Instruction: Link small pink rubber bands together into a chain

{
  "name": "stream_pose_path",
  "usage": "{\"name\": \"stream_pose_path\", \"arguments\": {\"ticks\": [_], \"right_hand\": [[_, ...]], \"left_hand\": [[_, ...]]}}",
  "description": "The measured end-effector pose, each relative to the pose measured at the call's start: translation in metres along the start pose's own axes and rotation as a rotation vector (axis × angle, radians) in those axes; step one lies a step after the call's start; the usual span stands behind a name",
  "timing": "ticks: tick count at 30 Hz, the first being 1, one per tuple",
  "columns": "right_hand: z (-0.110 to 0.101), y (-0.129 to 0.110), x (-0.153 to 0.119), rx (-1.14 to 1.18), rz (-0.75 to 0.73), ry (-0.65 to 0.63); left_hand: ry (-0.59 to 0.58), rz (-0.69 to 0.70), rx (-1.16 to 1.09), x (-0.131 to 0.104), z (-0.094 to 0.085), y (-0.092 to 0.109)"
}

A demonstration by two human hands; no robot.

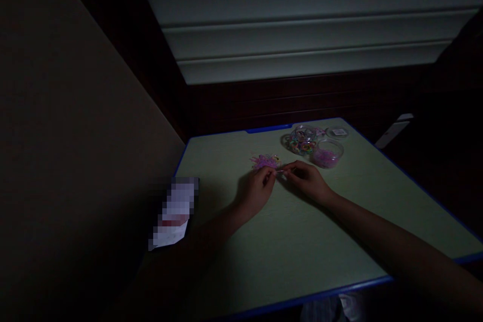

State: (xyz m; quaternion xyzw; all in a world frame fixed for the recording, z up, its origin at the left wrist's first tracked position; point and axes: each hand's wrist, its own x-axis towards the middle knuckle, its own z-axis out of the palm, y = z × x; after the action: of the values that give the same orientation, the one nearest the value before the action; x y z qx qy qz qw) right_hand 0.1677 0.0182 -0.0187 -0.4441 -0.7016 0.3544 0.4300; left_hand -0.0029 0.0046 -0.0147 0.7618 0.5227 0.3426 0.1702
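My left hand (pixel 260 188) is closed in a pinch low over the table, and my right hand (pixel 307 181) faces it with thumb and forefinger pressed together. Between both sets of fingertips runs a small thin shiny piece (pixel 279 171), too small and dark to name. Just beyond my left fingertips lies a loose heap of pink and purple strands or loops (pixel 264 162) with some yellow. Behind my right hand stands a round clear tub (pixel 341 150) with similar pink pieces in it.
A second clear container with multicoloured loops (pixel 302 146) stands at the back, beside a clear round lid (pixel 337 133) with a label. A lit phone-like screen (pixel 175 206), blurred out, is at the left edge of the blue-rimmed table (pixel 320 251). The room is dim.
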Motion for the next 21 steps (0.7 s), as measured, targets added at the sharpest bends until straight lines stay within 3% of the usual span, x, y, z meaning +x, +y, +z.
{"name": "stream_pose_path", "arguments": {"ticks": [21], "right_hand": [[0.0009,0.0012,0.0011,0.056,0.034,0.017]], "left_hand": [[-0.016,0.020,0.009,0.0005,-0.0024,0.0041]]}}
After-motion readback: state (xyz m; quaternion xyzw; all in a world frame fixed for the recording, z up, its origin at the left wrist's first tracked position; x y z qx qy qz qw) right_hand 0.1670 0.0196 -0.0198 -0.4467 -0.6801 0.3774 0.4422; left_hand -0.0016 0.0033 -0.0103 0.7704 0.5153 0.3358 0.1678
